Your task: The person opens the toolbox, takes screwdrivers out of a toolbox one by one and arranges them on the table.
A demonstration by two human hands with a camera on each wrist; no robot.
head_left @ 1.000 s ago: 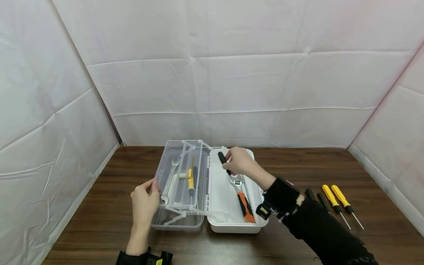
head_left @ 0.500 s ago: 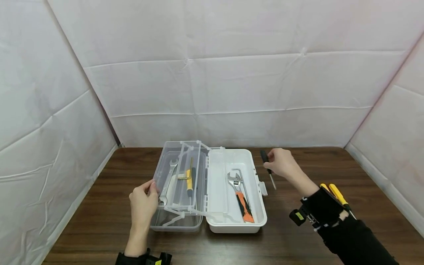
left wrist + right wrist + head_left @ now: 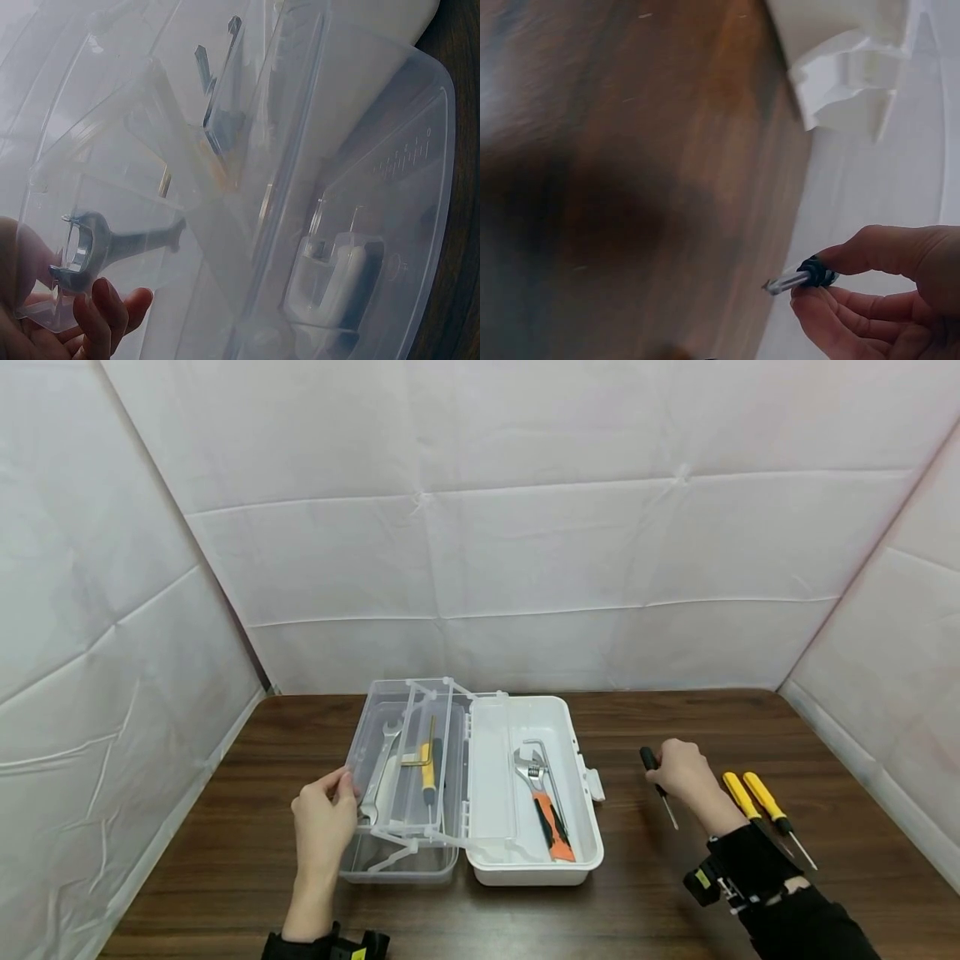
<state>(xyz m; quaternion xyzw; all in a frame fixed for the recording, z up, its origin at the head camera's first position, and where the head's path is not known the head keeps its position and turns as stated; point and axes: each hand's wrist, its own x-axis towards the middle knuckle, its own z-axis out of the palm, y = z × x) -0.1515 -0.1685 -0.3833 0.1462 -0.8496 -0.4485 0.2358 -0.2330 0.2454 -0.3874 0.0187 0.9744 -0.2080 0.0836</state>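
My left hand (image 3: 324, 827) pinches the left edge of a clear plastic tray (image 3: 390, 687) on the opened toolbox. An open-end wrench (image 3: 381, 772), a gold hex key (image 3: 431, 737) and a yellow-handled screwdriver (image 3: 428, 774) show in or through the clear plastic. Right of the box, my right hand (image 3: 684, 774) pinches a small black-handled screwdriver (image 3: 650, 762), its tip pointing down toward the table. In the right wrist view its shaft (image 3: 787, 282) extends past my thumb and finger. Inside the white box (image 3: 536, 877) lie an orange-and-black adjustable wrench (image 3: 555, 832) and a silver hex key (image 3: 551, 777).
Two yellow-handled screwdrivers (image 3: 765, 795) lie beside my right wrist, partly covered by it. A white latch (image 3: 594, 785) sticks out from the box's right side. The brown table (image 3: 637, 910) is enclosed by white fabric walls (image 3: 525, 552).
My right hand has carried the black-handled screwdriver from over the white box to the right, then nearer the table's right-hand tools. My left hand stays at the tray edge.
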